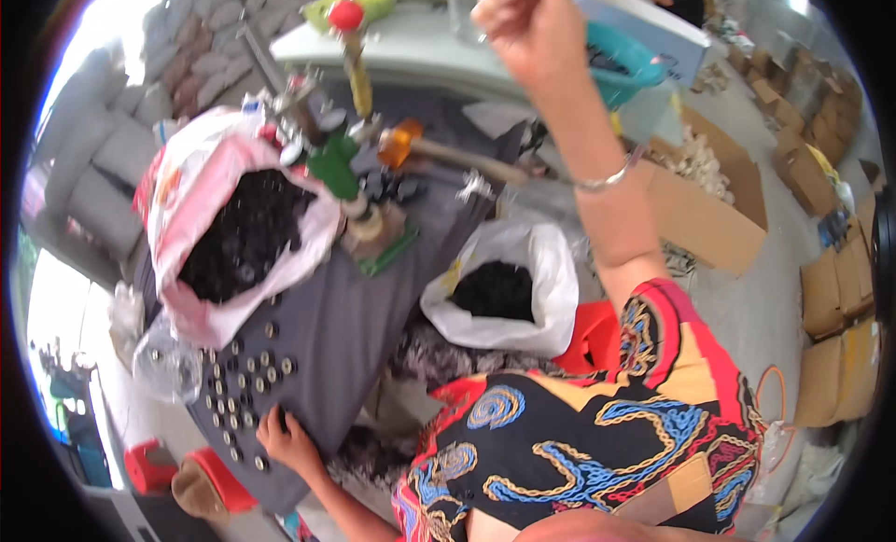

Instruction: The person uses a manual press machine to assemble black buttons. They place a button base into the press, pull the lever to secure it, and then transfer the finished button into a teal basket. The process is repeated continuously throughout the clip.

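Left hand (287, 441): fingers bent; pinch unclear
Black pieces (247, 419): just left of it, ringed ends up, long axis unclear
Right hand (527, 34): raised, blurred; grip unclear

Nothing legible here, folks: red and orange marking splashes across the side of the pink-and-white sack (172, 262), too blurred and creased to read, and a faint mark on the pale box (649, 31) beyond is too small to make out.

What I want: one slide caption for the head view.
Left hand beside small black parts on a grey cloth, right hand outstretched.
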### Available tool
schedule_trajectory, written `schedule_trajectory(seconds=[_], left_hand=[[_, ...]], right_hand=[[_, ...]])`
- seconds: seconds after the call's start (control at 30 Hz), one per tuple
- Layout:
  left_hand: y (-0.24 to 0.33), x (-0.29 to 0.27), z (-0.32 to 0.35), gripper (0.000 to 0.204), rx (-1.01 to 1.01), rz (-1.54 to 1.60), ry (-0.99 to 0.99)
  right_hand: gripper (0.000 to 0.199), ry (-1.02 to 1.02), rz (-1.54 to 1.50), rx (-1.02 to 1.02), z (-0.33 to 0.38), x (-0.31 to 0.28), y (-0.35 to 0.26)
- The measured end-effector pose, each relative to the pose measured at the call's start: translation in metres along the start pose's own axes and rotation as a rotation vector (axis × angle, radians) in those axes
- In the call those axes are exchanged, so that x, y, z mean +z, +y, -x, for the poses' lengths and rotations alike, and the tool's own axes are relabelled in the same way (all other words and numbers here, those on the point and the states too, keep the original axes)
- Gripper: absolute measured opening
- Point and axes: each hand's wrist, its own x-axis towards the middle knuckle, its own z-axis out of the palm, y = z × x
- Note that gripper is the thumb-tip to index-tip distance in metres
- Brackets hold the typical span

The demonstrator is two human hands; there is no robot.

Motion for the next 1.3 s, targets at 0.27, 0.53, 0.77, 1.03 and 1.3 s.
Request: schedule_trajectory(seconds=[0.27, 0.53, 0.77, 1.03, 1.3], left_hand=[[0.013, 0.011, -0.007, 0.026, -0.033, 0.047, -0.032], [0.007, 0.009, -0.004, 0.025, -0.032, 0.043, -0.081], [0.032, 0.001, -0.007, 0.022, -0.010, -0.078, 0.033], [0.031, -0.006, -0.015, 0.024, -0.006, -0.110, 0.015], [0.032, -0.012, -0.001, 0.029, -0.120, -0.092, -0.062]], right_hand=[[0.047, -0.057, -0.100, 0.050, -0.010, -0.042, -0.026], [0.032, -0.541, 1.137, 0.121, -0.001, 0.038, -0.030], [0.040, -0.759, 0.787, 0.220, 0.071, 0.022, 0.002], [0.032, -0.629, 0.601, -0.175, 0.045, 0.098, -0.022], [0.015, -0.570, 0.673, -0.333, 0.038, 0.045, 0.007]])
